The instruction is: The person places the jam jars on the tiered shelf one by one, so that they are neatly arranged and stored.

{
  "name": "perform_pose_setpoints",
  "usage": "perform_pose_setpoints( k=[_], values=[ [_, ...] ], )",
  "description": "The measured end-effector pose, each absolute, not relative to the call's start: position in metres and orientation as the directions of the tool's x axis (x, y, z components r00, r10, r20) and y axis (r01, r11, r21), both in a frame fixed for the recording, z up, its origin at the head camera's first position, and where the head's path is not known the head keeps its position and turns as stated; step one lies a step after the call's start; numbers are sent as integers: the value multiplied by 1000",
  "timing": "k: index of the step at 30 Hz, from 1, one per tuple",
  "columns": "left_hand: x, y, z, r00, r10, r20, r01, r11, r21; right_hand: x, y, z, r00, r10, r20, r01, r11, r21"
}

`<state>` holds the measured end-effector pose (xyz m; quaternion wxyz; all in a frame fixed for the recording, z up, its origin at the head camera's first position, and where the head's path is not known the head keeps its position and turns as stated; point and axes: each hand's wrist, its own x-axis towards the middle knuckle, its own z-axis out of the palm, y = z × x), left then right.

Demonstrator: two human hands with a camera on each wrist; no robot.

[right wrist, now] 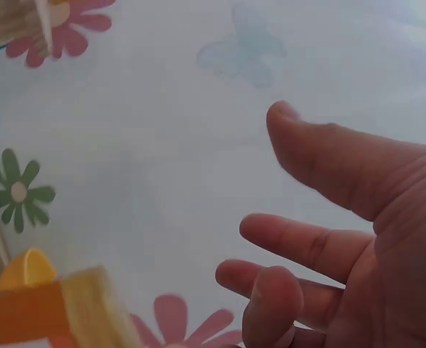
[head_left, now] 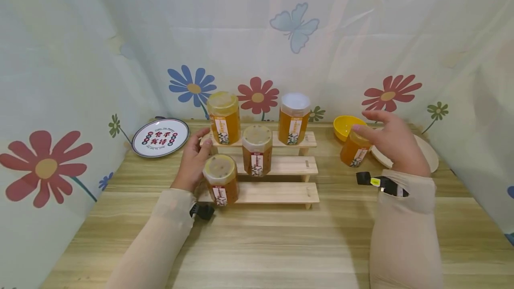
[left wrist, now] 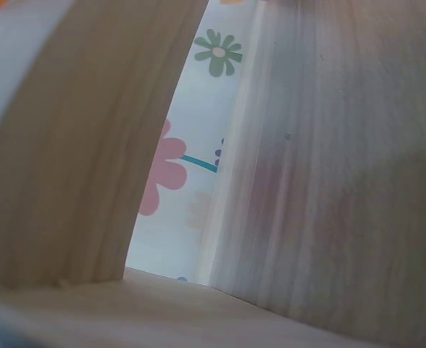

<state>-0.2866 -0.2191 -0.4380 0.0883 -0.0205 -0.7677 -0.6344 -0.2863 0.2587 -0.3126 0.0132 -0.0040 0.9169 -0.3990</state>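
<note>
A three-tier wooden stand (head_left: 277, 192) holds several octagonal jars. On its top tier are a yellow-lidded jar (head_left: 225, 121) and a white-lidded jar (head_left: 295, 121). The middle tier bears a darker jar (head_left: 257, 153), and the lowest a jar (head_left: 221, 182) at its left end. My left hand (head_left: 193, 159) grips the stand's upper left end between thumb and fingers; the left wrist view shows only close wood (left wrist: 75, 152). At right, another amber jar (head_left: 354, 150) is on the table. My right hand (head_left: 395, 142) is spread beside it, fingers apart from the jar (right wrist: 39, 312) in the right wrist view.
Behind the right-hand jar is a yellow bowl (head_left: 344, 125). A pale round plate (head_left: 429, 155) lies partly under my right hand. To the left, a white plate (head_left: 160, 150) with red characters lies near the back. A flower-patterned curtain (head_left: 249, 48) encloses the wooden table (head_left: 281, 249).
</note>
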Motion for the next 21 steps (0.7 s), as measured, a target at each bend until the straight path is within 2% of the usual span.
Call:
perform_pose_setpoints(
  k=[7,21],
  values=[
    [-286,-220,-438,-985,-86,152,133,193,972,-297,274,-329,-993,44,-109,110,674,-730],
    [-285,-217,-435,-985,-90,150,130,198,972,-314,286,-352,-986,28,-163,135,712,-690]
  ],
)
